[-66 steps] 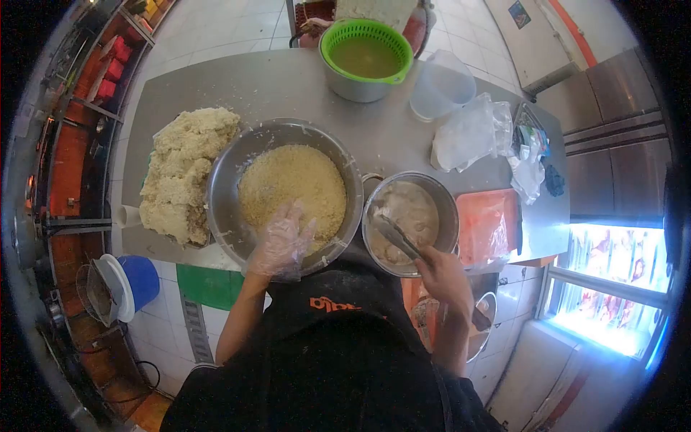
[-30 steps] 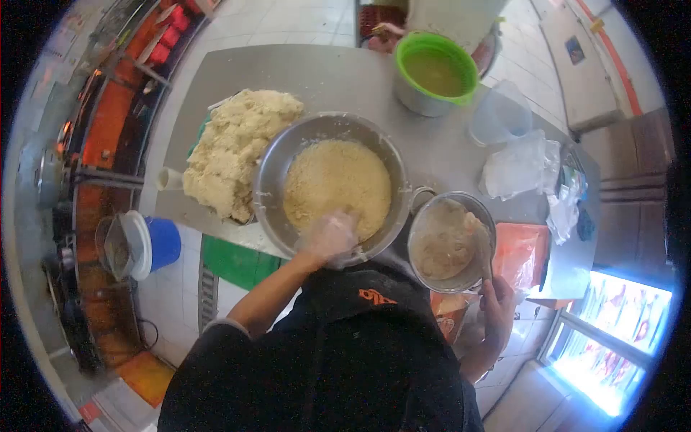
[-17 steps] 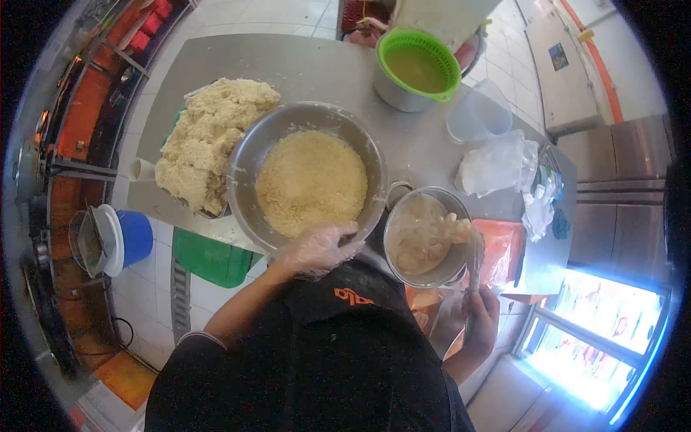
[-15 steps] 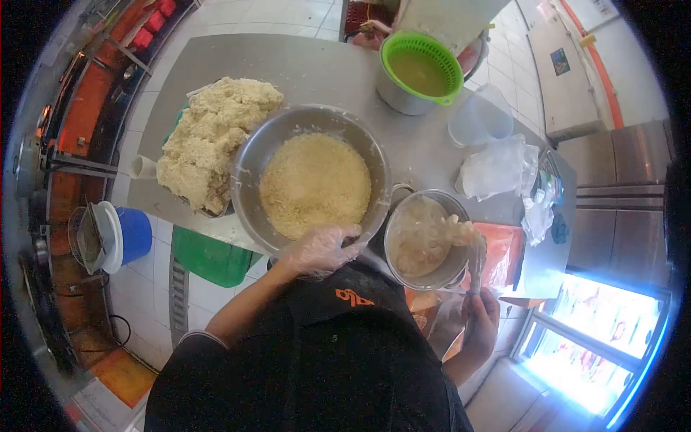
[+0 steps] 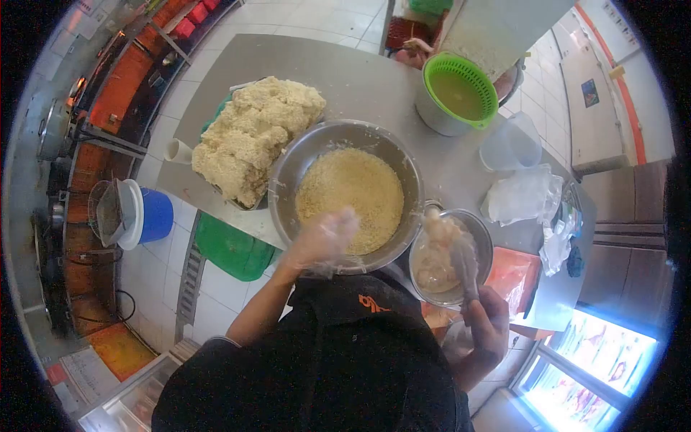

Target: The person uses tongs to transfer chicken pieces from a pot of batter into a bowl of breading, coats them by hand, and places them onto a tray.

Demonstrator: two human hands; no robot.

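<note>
My left hand, in a clear plastic glove, is over the near side of a large steel bowl. Its fingers are smeared by motion. Pale yellow crumbs fill the bottom of that bowl. On the right, my right hand is closed around the handle of tongs. The tongs reach over a steel pot, where wet, pale pieces, apparently raw meat, lie in cloudy liquid. At their tip is a coated piece, near the pot's left rim by the bowl.
A big mound of crumbly dough-like mix stands left of the bowl. Behind are a pot with a green strainer, a clear plastic container and plastic bags. An orange-red tray lies right of the pot.
The tongs and my right hand have swung up and left, bringing the piece from the pot's right side to its left. My left hand has moved from the bowl's near rim over the crumbs.
</note>
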